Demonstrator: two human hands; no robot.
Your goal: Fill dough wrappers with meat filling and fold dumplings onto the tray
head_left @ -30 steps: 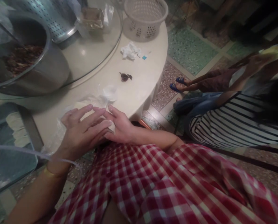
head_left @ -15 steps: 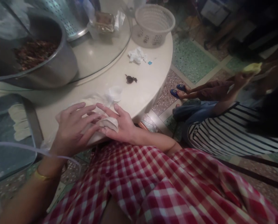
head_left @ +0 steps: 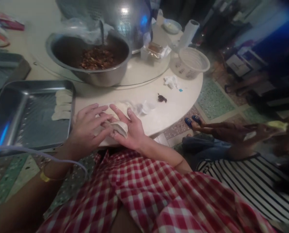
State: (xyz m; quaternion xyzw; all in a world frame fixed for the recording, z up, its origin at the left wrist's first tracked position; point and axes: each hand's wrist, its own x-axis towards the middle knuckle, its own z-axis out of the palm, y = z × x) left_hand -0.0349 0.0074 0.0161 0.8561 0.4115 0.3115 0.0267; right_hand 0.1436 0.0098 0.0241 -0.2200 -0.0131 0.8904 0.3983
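A folded white dumpling (head_left: 121,128) lies across the palm of my right hand (head_left: 134,129), whose thumb and forefinger stretch upward. My left hand (head_left: 92,127) comes from the left, its fingers pressed on the dumpling's near-left edge. Behind my hands, pale dough wrappers (head_left: 123,107) and a crumpled piece of clear plastic (head_left: 148,106) are on the table. Several finished dumplings (head_left: 62,104) line the right side of a metal tray (head_left: 33,142) to my left.
A large metal bowl (head_left: 96,77) of dark minced filling (head_left: 97,58) stands on the glass turntable (head_left: 144,77). A white plastic basket (head_left: 194,63) sits at the table's right edge, near crumpled tissue (head_left: 170,82) and a dark scrap (head_left: 162,98). A person in a striped shirt (head_left: 246,174) is at right.
My view has swung up and to the left, so the whole bowl and more of the tray show. Both hands stay on the dumpling, with only slight finger movement.
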